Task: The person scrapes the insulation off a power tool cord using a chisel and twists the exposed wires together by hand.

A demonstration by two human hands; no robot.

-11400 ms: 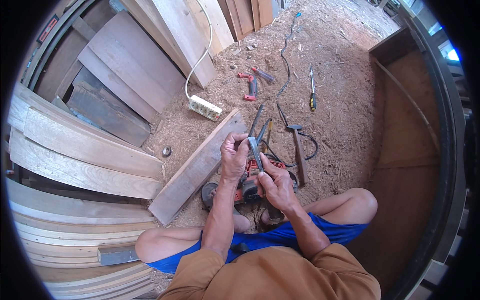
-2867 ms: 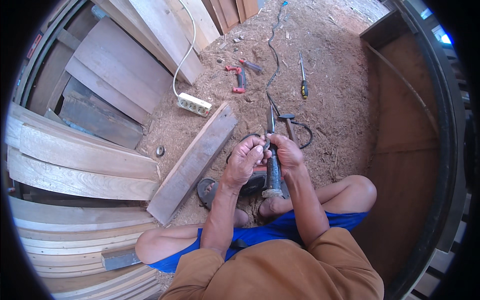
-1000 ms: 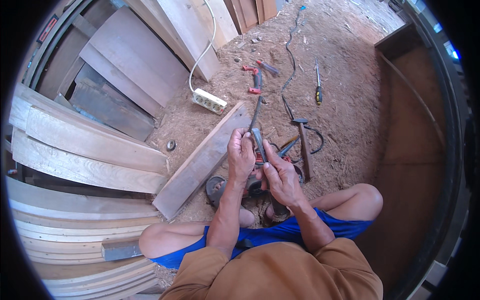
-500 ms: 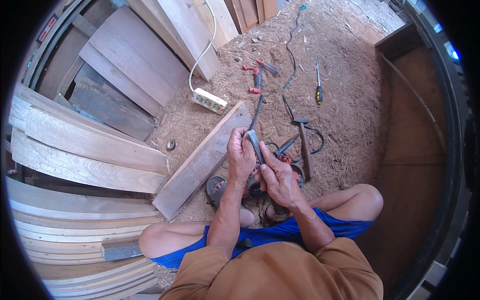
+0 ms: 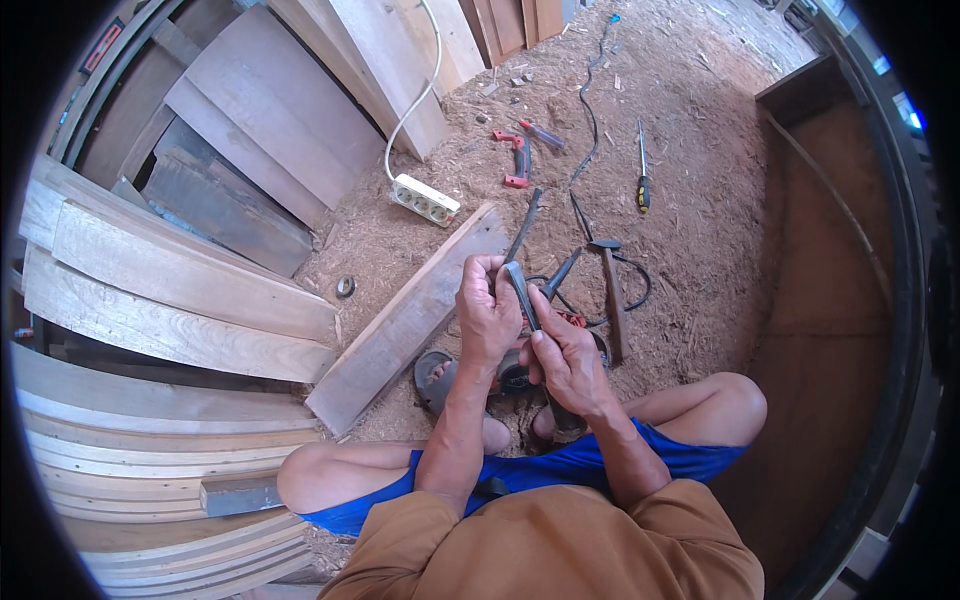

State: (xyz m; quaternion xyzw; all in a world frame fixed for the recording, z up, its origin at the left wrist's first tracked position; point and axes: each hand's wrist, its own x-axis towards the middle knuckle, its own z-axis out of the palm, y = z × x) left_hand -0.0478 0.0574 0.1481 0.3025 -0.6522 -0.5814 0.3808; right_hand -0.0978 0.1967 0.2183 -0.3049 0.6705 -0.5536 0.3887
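Observation:
My left hand (image 5: 489, 315) is closed, its fingers pinching a dark cord-like length (image 5: 523, 228) whose free end points away from me. In my right hand (image 5: 568, 365) is a chisel-like tool (image 5: 519, 288) with a flat grey metal blade. The blade's tip lies against or very near my left fingers; I cannot tell if it touches the cord. A dark handle end (image 5: 566, 418) shows below my right hand. Beneath both hands sits a partly hidden red-and-black power tool (image 5: 514, 375).
Ahead lie a hammer (image 5: 614, 300), a screwdriver (image 5: 643, 170), a red-and-black handle piece (image 5: 517, 160) and a clear-handled screwdriver (image 5: 543, 135). A wooden plank (image 5: 400, 330), power strip (image 5: 425, 199) and tape roll (image 5: 345, 287) are to the left. Stacked boards (image 5: 180, 270) line that side; a brown panel (image 5: 820, 400) stands right.
The dark cord's free end has swung slightly right, apart from the red-and-black handle piece in view. Both hands have shifted only a little and keep their grips.

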